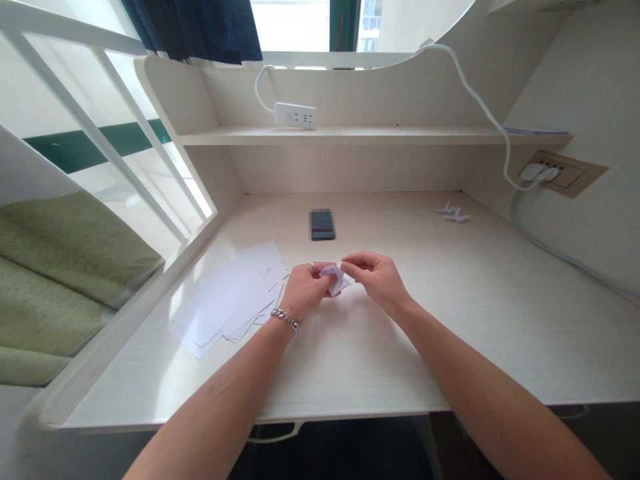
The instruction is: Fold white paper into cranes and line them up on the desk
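Observation:
My left hand and my right hand meet over the middle of a pale wooden desk. Between their fingertips they pinch a small folded piece of white paper, held just above the desk top. The left hand wears a ring and a chain bracelet. A loose spread of white paper sheets lies flat just left of my left hand.
A dark phone lies behind my hands. Two small folded paper cranes sit at the back right. A power strip rests on the shelf above, its cable running to a wall socket on the right. A green mattress lies left.

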### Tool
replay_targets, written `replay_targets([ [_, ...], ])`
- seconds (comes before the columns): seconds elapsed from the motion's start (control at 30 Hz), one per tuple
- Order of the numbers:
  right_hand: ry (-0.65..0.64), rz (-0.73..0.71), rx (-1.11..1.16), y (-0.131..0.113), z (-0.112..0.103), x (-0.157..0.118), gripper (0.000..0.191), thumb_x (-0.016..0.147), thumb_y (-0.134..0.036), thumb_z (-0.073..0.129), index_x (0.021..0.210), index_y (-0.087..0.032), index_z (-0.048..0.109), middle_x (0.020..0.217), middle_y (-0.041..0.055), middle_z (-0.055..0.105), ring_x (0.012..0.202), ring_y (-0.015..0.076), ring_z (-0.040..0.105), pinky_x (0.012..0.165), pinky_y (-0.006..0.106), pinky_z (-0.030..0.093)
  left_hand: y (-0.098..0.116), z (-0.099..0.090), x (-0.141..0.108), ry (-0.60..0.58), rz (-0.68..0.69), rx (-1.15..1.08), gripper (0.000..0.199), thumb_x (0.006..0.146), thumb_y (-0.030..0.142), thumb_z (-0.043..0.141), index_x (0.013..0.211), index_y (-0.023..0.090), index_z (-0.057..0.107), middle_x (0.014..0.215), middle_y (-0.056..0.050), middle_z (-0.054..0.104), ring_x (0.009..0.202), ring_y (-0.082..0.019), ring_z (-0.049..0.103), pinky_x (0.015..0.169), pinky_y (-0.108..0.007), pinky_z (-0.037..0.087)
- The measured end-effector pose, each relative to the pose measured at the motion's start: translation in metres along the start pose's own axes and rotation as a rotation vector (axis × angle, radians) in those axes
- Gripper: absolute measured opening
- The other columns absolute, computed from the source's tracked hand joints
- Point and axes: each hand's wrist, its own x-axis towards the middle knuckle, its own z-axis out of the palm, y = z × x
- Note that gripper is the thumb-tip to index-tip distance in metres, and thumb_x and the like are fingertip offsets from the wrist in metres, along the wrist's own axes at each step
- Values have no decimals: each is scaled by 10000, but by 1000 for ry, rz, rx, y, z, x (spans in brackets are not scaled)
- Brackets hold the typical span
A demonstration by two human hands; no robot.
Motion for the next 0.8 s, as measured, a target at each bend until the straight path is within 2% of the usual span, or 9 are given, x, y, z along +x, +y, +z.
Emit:
replay_targets([
  [0.13, -111, 114, 9, 0, -1, -1, 280, 708, -310, 715, 949, -172, 752, 848, 75, 749, 761, 187, 667, 683, 300, 500, -1, -1, 2, 72, 14, -40, 317, 652, 199, 716, 953, 99, 720, 748, -71, 723, 683, -187, 687, 652, -330, 598],
  [0.27, -120, 147, 62, -3, 0, -2, 275, 677, -231, 671, 930, -178, 763, 797, 54, 748, 719, 163, 645, 650, 281, 490, -2, -1, 2, 46, 53, -25, 380, 651, 163, 701, 1023, 88, 696, 761, -82, 729, 707, -199, 696, 636, -320, 593],
  [0.5, -85, 104, 129, -5, 1, -2, 259, 667, -255, 673, 897, -214, 785, 839, 42, 736, 757, 168, 631, 602, 263, 493, 2, -1, -3, -45, 220, -60, 404, 688, 189, 710, 1080, 112, 650, 793, -69, 735, 686, -167, 677, 632, -292, 567],
  [0.67, -120, 60, 125, -5, -2, -2, 231, 671, -245, 693, 878, -209, 789, 902, 56, 730, 760, 160, 629, 622, 267, 500, 2, -3, -5, -78, 272, -51, 380, 697, 182, 725, 1056, 138, 609, 774, -44, 727, 643, -142, 660, 606, -256, 522],
  [0.8, -136, 110, 145, -6, -4, 0, 244, 670, -311, 748, 879, -189, 782, 840, 61, 730, 732, 159, 624, 625, 278, 494, 2, -3, -5, -121, 274, -100, 333, 704, 228, 762, 974, 142, 587, 801, -56, 728, 709, -162, 680, 636, -270, 528],
])
